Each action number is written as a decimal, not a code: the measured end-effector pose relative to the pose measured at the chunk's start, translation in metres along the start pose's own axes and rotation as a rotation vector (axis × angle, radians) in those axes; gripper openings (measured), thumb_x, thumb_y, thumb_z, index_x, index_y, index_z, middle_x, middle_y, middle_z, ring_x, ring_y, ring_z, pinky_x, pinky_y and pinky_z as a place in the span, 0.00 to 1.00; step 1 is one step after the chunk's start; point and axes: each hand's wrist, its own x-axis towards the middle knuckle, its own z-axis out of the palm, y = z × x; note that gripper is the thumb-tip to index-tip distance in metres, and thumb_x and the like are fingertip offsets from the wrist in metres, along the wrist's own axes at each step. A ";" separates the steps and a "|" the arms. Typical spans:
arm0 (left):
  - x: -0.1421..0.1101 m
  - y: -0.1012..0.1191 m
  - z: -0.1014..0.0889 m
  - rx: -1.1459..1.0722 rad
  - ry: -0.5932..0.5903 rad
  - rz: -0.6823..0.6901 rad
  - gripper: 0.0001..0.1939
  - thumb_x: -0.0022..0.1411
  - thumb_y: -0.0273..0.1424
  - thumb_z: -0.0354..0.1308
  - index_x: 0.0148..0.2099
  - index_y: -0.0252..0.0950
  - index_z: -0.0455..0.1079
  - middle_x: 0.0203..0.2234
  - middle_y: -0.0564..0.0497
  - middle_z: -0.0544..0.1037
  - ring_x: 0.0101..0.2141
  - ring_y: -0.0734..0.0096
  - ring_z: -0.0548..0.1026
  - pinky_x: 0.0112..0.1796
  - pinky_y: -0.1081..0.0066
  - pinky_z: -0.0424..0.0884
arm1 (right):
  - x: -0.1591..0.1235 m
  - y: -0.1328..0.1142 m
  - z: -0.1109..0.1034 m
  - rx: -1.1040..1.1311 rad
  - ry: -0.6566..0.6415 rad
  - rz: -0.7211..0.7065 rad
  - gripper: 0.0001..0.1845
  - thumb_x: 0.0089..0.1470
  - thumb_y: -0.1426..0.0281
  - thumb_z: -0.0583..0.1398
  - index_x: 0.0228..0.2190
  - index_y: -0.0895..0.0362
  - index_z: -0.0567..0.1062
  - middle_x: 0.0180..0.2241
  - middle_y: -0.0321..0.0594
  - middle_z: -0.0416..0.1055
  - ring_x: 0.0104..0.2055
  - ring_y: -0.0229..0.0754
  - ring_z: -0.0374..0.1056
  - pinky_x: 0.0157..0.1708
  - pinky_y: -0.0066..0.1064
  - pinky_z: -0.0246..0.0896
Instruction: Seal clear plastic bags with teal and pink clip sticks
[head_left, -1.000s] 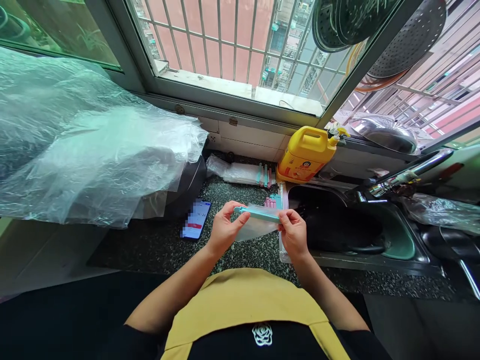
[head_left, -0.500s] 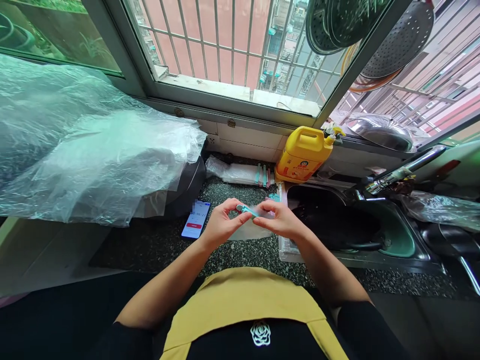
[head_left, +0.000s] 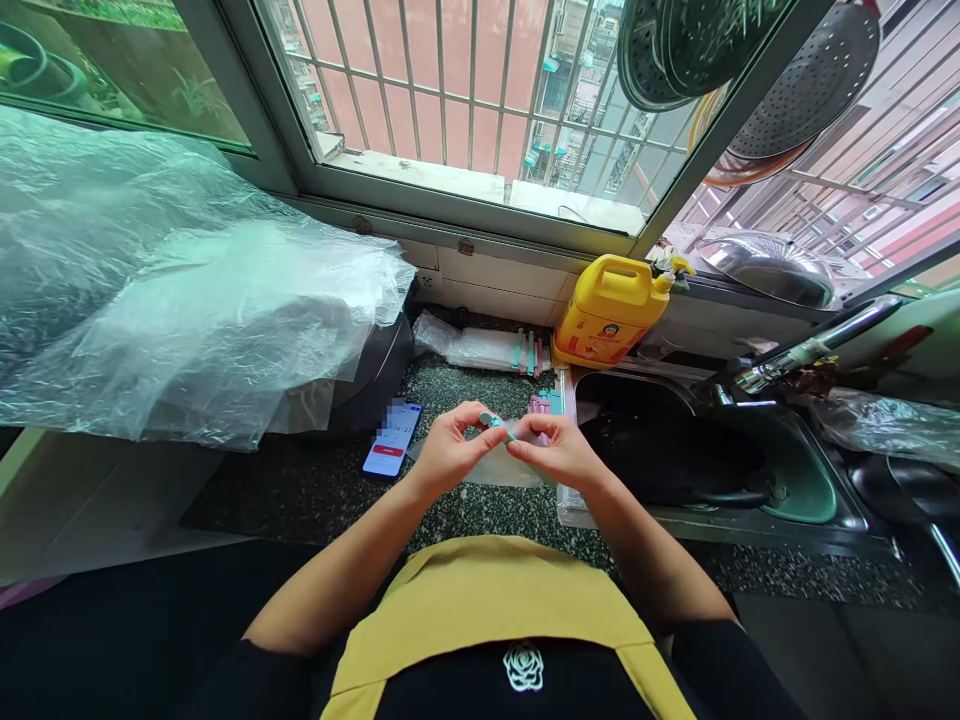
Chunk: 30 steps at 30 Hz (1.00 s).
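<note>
Pinched between the fingertips of my left hand (head_left: 455,447) is a slim teal plastic stick (head_left: 496,426), slanting down to the right. My right hand (head_left: 559,450) has its thumb and fingers closed on the stick's other end. The exact kind of stick is too small to make out. Beneath both hands, a clear plastic bag (head_left: 499,470) lies on the dark speckled counter (head_left: 480,515). Just beyond my right hand, several pink and teal sticks (head_left: 546,402) show in a clear plastic tray (head_left: 576,508).
A phone (head_left: 391,440) lies left of my hands. Behind them are filled clear packs (head_left: 487,347) and a yellow jug (head_left: 611,310). The sink (head_left: 810,490) holds a black pan (head_left: 675,455). Plastic sheeting (head_left: 210,300) covers the left side.
The teal stick has tilted more steeply between my fingers. My right hand has shifted slightly, and more of the pink and teal sticks behind it shows.
</note>
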 end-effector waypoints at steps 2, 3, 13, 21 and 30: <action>0.000 -0.001 0.000 0.003 -0.007 0.009 0.14 0.54 0.40 0.60 0.26 0.34 0.71 0.22 0.52 0.71 0.27 0.71 0.68 0.31 0.71 0.64 | 0.000 0.000 0.000 0.000 0.002 0.000 0.15 0.45 0.61 0.63 0.17 0.58 0.71 0.17 0.31 0.62 0.21 0.31 0.54 0.22 0.24 0.50; 0.000 -0.001 0.000 0.005 -0.008 0.014 0.14 0.55 0.40 0.60 0.26 0.34 0.72 0.22 0.52 0.71 0.27 0.71 0.68 0.31 0.71 0.64 | 0.000 0.000 0.000 0.002 0.001 0.000 0.15 0.45 0.62 0.63 0.17 0.58 0.71 0.17 0.31 0.62 0.21 0.31 0.54 0.22 0.24 0.50; -0.001 -0.002 0.000 0.012 -0.004 0.034 0.15 0.55 0.41 0.59 0.25 0.34 0.72 0.22 0.50 0.72 0.28 0.69 0.69 0.34 0.69 0.65 | 0.000 0.001 0.003 0.035 -0.024 0.035 0.17 0.45 0.60 0.63 0.17 0.58 0.69 0.17 0.32 0.61 0.22 0.32 0.54 0.22 0.25 0.50; 0.014 -0.014 -0.019 0.017 -0.247 0.022 0.29 0.45 0.48 0.65 0.46 0.36 0.72 0.43 0.44 0.74 0.44 0.59 0.70 0.45 0.64 0.66 | 0.008 -0.020 -0.016 -0.096 -0.059 -0.005 0.13 0.46 0.62 0.61 0.21 0.59 0.71 0.19 0.32 0.60 0.23 0.32 0.53 0.23 0.25 0.50; 0.008 -0.047 -0.019 0.105 -0.397 -0.121 0.18 0.51 0.45 0.60 0.30 0.32 0.73 0.24 0.51 0.75 0.28 0.70 0.70 0.31 0.71 0.67 | 0.025 -0.045 -0.046 -0.128 0.022 -0.070 0.13 0.47 0.61 0.61 0.24 0.60 0.73 0.20 0.33 0.62 0.22 0.31 0.53 0.21 0.24 0.49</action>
